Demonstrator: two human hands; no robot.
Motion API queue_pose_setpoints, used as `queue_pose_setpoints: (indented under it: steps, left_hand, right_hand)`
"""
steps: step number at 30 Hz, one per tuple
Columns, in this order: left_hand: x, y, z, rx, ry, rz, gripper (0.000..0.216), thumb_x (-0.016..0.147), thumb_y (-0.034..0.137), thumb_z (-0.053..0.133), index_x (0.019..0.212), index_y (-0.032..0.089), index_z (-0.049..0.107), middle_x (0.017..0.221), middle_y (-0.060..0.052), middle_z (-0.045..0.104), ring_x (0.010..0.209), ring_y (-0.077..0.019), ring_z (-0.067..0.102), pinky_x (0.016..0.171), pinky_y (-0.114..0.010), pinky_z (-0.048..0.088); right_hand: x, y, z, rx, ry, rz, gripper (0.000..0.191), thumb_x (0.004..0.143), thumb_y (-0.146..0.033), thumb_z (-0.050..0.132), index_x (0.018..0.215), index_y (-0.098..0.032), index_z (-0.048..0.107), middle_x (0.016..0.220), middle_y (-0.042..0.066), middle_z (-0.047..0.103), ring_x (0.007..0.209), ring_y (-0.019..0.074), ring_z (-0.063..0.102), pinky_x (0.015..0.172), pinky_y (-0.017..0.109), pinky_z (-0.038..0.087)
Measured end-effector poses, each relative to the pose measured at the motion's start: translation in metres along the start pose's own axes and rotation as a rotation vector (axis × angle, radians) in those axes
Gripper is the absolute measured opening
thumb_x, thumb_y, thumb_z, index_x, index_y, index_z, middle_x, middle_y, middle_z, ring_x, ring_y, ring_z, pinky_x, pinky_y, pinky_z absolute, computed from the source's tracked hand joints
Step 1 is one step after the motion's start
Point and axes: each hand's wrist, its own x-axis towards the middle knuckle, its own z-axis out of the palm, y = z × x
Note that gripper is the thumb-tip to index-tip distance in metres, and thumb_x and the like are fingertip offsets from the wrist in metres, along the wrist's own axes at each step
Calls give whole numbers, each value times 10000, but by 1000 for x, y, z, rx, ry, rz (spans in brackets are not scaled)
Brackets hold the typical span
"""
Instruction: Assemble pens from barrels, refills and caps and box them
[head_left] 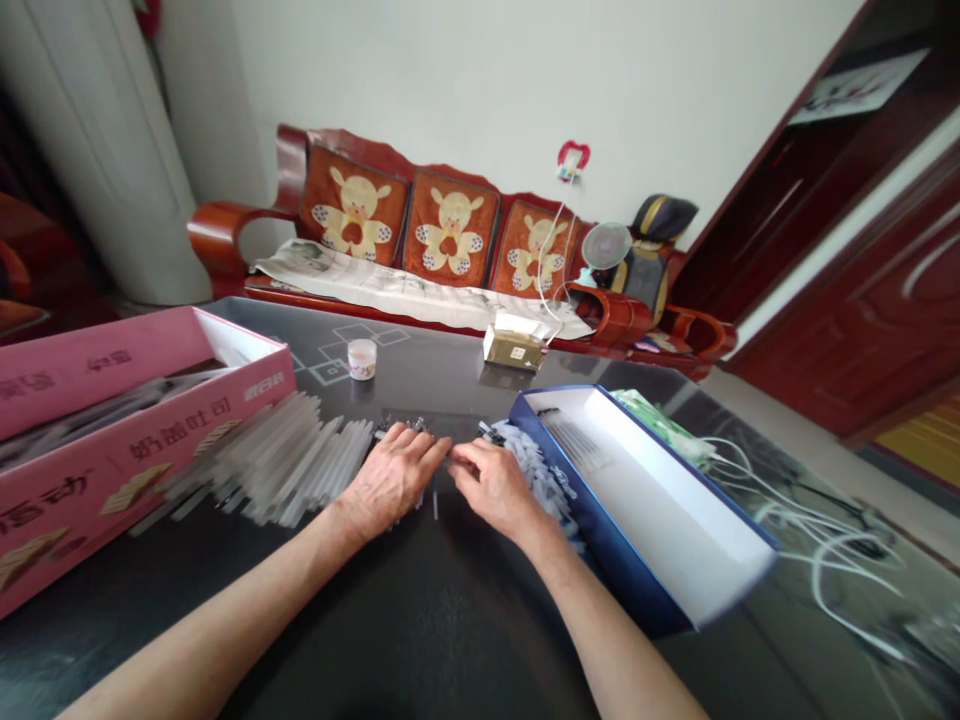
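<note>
My left hand [391, 478] and my right hand [491, 482] rest close together on the dark glossy table [420, 620], fingertips nearly meeting. Both have fingers curled and pinched on a small thin part that I cannot make out. A heap of clear plastic tubes [289, 468] lies just left of my left hand. A pile of small whitish plastic pieces [536, 458] lies beside my right hand, against the blue box [637, 560]. Small dark metal bits [409, 428] are scattered just beyond my fingers.
A pink cardboard box [105, 470] stands at the left, holding long tubes. The blue box with white inside is at the right. A small white jar [362, 359] and a tan packet [514, 347] sit farther back. White cables [817, 530] trail at the right. A red wooden bench [450, 250] lines the wall.
</note>
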Motion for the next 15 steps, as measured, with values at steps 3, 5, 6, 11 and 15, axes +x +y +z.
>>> queue_pose_setpoints:
  steps: [3, 5, 6, 11, 15]
  left_hand:
    - [0, 2, 0, -35, 118, 8, 393, 901, 143, 407, 1286, 157, 481, 1094, -132, 605, 961, -245, 547, 869, -407, 409]
    - [2, 1, -3, -46, 225, -28, 432, 887, 136, 423, 1316, 173, 451, 1255, -143, 539, 1119, -276, 493, 931, -431, 394]
    - [2, 0, -5, -53, 275, -52, 447, 879, 134, 432, 1325, 178, 440, 1299, -144, 510, 1167, -285, 464, 951, -442, 388]
    - [2, -10, -9, -92, 387, -138, 477, 860, 133, 452, 1332, 185, 418, 1311, -143, 501, 1183, -284, 461, 960, -452, 405]
    - [0, -18, -3, -98, 402, -187, 423, 858, 131, 452, 1279, 167, 467, 1228, -135, 550, 1106, -260, 508, 931, -419, 433]
  right_hand:
    - [0, -4, -11, -127, 0, -28, 147, 824, -151, 550, 889, -198, 673, 857, 50, 631, 803, 166, 599, 758, 283, 462]
    - [1, 2, -29, -188, 59, -32, 153, 811, -147, 559, 887, -198, 681, 909, 56, 627, 852, 170, 601, 793, 281, 464]
    - [1, 8, -42, -222, 105, -19, 152, 806, -159, 563, 881, -199, 689, 920, 56, 624, 861, 172, 602, 800, 279, 465]
    - [-9, 80, -121, -507, 269, 283, 204, 794, -241, 567, 917, -213, 727, 899, 44, 661, 810, 169, 629, 771, 262, 465]
    - [-24, 146, -157, -746, 170, 606, 250, 796, -235, 526, 908, -206, 748, 894, 61, 715, 849, 203, 652, 752, 272, 454]
